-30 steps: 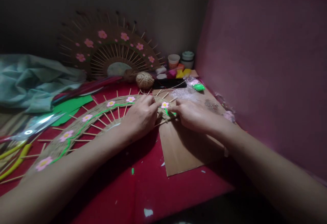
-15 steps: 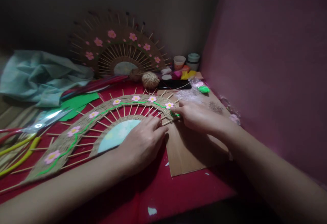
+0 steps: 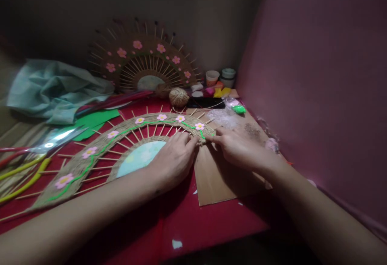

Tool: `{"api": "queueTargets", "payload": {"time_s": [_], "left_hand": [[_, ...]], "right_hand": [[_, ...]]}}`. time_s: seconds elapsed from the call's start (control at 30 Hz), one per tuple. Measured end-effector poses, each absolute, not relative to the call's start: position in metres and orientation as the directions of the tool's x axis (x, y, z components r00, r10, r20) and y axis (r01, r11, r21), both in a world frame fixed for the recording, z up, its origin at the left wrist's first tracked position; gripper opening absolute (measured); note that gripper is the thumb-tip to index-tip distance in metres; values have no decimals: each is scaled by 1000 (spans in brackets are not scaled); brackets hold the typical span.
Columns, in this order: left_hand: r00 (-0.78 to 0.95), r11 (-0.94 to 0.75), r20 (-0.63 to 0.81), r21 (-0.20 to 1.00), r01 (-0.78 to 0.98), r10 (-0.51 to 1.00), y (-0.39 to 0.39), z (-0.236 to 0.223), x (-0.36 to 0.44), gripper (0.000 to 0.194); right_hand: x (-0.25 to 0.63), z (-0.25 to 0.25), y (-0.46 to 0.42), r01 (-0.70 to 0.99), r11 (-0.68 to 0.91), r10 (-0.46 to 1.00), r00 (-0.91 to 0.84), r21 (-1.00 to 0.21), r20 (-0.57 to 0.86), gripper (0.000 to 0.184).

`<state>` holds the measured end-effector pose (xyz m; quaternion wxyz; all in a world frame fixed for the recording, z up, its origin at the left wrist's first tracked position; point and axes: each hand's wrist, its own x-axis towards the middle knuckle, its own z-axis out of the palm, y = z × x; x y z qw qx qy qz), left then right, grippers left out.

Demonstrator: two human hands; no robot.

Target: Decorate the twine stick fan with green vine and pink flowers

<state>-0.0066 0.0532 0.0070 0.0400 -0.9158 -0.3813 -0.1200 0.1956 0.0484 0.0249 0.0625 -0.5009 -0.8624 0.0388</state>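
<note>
A half-round fan of thin sticks woven with twine (image 3: 121, 130) lies before me, with pink clay flowers (image 3: 161, 117) and a wavy green clay strand (image 3: 104, 148) along its band. A pale blue half-disc (image 3: 140, 158) forms its centre. My left hand (image 3: 175, 160) is closed over the fan's right-hand sticks, thumb beside the strand's end; its fingertips are partly hidden. Close by, at the band's right end, my right hand (image 3: 237, 146) is closed, index finger forward, with a bit of green strand showing at its fingertips.
Scissors (image 3: 50, 146) and yellow-handled cutters (image 3: 36, 178) lie left by green sheet (image 3: 99, 124) and blue cloth (image 3: 57, 90). Behind stand a finished-looking fan (image 3: 148, 61), a twine ball (image 3: 179, 97), a phone (image 3: 205, 103) and cups (image 3: 212, 76). A brown board (image 3: 217, 180) lies under my right hand.
My right hand has shifted slightly right and down, and its index finger reaches toward the strand's end. My left thumb is now closer to the strand. The view has shifted slightly.
</note>
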Motion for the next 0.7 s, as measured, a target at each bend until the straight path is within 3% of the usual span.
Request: {"api": "queueTargets", "payload": {"time_s": [0.4, 0.6, 0.7], "left_hand": [[687, -700, 239, -43, 713, 686, 69, 9, 6, 20], [695, -706, 247, -59, 706, 675, 64, 6, 11, 37], [695, -701, 214, -61, 710, 686, 64, 5, 15, 28]], "right_hand": [[199, 25, 46, 878, 467, 884, -465, -110, 43, 39], [213, 32, 50, 876, 454, 891, -446, -165, 81, 41], [216, 36, 46, 891, 437, 899, -434, -120, 51, 43]]}}
